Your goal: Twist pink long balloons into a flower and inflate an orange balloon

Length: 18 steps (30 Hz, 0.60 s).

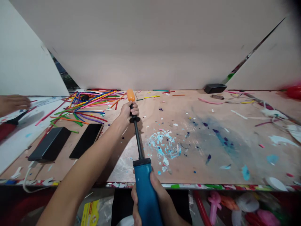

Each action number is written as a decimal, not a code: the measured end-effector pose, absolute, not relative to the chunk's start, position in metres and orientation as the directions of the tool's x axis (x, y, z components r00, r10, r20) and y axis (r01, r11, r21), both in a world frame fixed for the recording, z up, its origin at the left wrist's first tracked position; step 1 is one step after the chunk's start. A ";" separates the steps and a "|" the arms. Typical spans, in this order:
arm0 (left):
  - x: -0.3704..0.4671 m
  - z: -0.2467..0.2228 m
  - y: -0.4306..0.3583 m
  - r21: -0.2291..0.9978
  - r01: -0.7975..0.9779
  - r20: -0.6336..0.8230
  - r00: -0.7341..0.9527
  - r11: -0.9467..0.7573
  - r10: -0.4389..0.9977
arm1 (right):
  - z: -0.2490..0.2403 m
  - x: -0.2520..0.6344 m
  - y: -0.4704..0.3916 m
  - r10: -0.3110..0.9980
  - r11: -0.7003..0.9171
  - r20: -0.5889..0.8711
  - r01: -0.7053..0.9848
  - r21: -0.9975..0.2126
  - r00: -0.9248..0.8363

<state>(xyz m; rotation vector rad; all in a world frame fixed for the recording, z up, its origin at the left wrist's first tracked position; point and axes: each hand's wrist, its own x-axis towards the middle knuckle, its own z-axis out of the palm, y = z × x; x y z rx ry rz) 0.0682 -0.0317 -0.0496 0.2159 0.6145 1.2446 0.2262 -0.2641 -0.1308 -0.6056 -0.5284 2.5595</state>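
A hand pump with a blue barrel (146,193) and a dark rod (138,138) points away from me across the table. My left hand (131,110) is closed round the black far end of the pump. Just beyond its fingers an orange balloon (130,95), small and rounded, stands out from the pump's tip. The blue barrel rests in the grip of my right hand (156,194) at the table's near edge. To the left of my left hand lies a pile of long uninflated balloons (94,105) in many colours.
A phone (86,141) and a dark box (50,144) with a white cable lie at the left. Another person's hand (15,103) is at the far left. A black box (215,88) stands by the white board (145,44). Paint and scraps dot the wooden table (188,171).
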 end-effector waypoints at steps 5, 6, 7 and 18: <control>0.089 -0.062 -0.053 0.448 -0.821 -0.347 0.204 0.353 0.915 | -0.134 0.234 -0.246 0.603 -0.767 -0.311 -0.426 -0.480 -0.734; 0.096 -0.062 -0.059 0.449 -0.818 -0.358 0.206 0.361 0.911 | -0.132 0.237 -0.240 0.625 -0.749 -0.301 -0.446 -0.489 -0.721; 0.104 -0.061 -0.066 0.446 -0.812 -0.368 0.217 0.376 0.904 | -0.130 0.240 -0.233 0.637 -0.738 -0.286 -0.458 -0.495 -0.716; 0.142 -0.038 -0.089 0.455 -0.815 -0.371 0.193 0.359 0.908 | -0.102 0.252 -0.197 0.642 -0.738 -0.138 -0.558 -0.379 -0.754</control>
